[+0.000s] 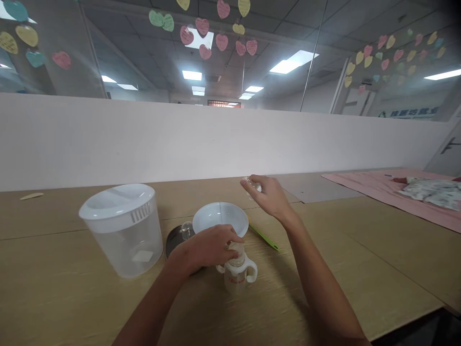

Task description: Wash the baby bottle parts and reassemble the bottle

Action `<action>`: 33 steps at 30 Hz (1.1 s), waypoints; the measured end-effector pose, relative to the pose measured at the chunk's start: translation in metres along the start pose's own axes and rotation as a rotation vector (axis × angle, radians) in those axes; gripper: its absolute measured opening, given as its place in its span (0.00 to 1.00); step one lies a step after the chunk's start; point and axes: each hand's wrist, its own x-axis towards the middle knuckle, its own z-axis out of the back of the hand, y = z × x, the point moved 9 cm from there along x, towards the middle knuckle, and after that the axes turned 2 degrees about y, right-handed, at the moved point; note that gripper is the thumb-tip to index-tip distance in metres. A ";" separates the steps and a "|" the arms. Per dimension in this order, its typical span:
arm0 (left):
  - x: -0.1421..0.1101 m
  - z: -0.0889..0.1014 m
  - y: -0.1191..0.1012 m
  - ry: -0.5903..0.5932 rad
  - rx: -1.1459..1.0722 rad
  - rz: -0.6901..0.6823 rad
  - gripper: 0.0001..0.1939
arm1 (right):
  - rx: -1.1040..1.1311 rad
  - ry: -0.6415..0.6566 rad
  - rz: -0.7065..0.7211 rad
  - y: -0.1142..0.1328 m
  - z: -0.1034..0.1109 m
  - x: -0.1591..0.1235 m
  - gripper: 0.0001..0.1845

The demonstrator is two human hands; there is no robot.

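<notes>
A clear baby bottle (236,283) with two white side handles stands upright on the table. My left hand (211,247) is closed around its top, thumb and fingers on either side of the collar and teat. My right hand (270,194) is raised beyond the bowl's right side, its fingers curled on a small clear plastic piece (248,181), perhaps the bottle's cap; most of it is hidden. Behind the bottle sits a white bowl (216,211). A dark metal dish (173,240) holding a clear round item (186,230) lies left of it, partly behind my left forearm.
A tall translucent bucket with a white lid (120,206) stands to the left. A green-handled utensil (264,236) lies right of the bowl. Farther right are a grey mat (313,187) and a pink cloth (374,192) bearing patterned fabric. A low white wall (216,144) backs the table.
</notes>
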 end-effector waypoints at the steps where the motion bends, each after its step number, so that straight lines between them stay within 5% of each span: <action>1: 0.001 -0.002 0.000 0.007 -0.003 -0.002 0.16 | -0.002 -0.008 0.000 0.001 0.001 0.000 0.23; 15: 0.001 -0.017 0.002 0.166 0.015 -0.025 0.11 | -0.027 -0.044 -0.025 -0.002 0.006 0.000 0.25; 23: -0.004 -0.022 -0.012 0.137 0.189 -0.025 0.08 | -0.060 -0.062 -0.036 -0.003 0.008 -0.001 0.24; 33: -0.001 -0.011 -0.012 0.081 0.008 -0.058 0.11 | -0.002 -0.033 -0.019 -0.005 0.009 -0.001 0.24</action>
